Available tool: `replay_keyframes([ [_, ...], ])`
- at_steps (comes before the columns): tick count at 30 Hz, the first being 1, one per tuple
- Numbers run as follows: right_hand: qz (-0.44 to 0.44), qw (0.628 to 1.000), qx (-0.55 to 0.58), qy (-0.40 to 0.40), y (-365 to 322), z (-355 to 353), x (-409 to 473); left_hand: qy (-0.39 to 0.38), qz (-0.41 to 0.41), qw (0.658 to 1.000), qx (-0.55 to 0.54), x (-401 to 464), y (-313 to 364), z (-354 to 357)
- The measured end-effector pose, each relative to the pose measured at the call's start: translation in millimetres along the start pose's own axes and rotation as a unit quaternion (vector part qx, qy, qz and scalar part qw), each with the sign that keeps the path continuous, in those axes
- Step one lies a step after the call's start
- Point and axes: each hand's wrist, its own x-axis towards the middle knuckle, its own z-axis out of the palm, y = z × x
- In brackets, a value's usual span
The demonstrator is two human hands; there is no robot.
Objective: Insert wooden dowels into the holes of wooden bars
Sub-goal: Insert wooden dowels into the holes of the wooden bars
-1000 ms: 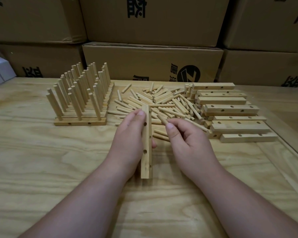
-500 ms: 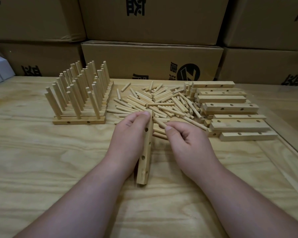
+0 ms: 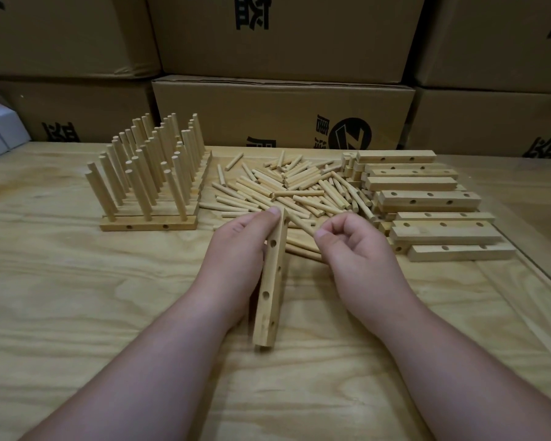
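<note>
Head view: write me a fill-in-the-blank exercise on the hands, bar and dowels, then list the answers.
1. The left hand grips a wooden bar whose visible holes are all ____.
2. The right hand pinches a single ____.
3. The loose dowels lie between the finished bars with upright dowels and the stack of ____ bars.
4. Behind the table stand cardboard ____.

Answers: empty; dowel; empty; boxes
</note>
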Motion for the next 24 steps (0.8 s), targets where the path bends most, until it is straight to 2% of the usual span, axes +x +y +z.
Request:
replay_keyframes([
  [7,-0.030,0.999,0.002,0.017,-3.0,-2.3,0.3,0.015,0.004,1.000,0.000,-1.3,0.9,-0.1],
  [14,0.018,0.999,0.030,0.014,0.1,-10.1,3.7,0.017,0.010,1.000,0.013,-2.0,2.1,-0.6],
  [19,0.025,0.999,-0.012,0.031,5.5,-10.8,6.3,0.027,0.011,0.999,0.023,-3.1,2.1,-1.2],
  [24,-0.015,0.998,-0.060,0.027,3.7,-9.5,5.6,0.038,0.013,0.999,0.032,-3.7,1.5,-1.7],
])
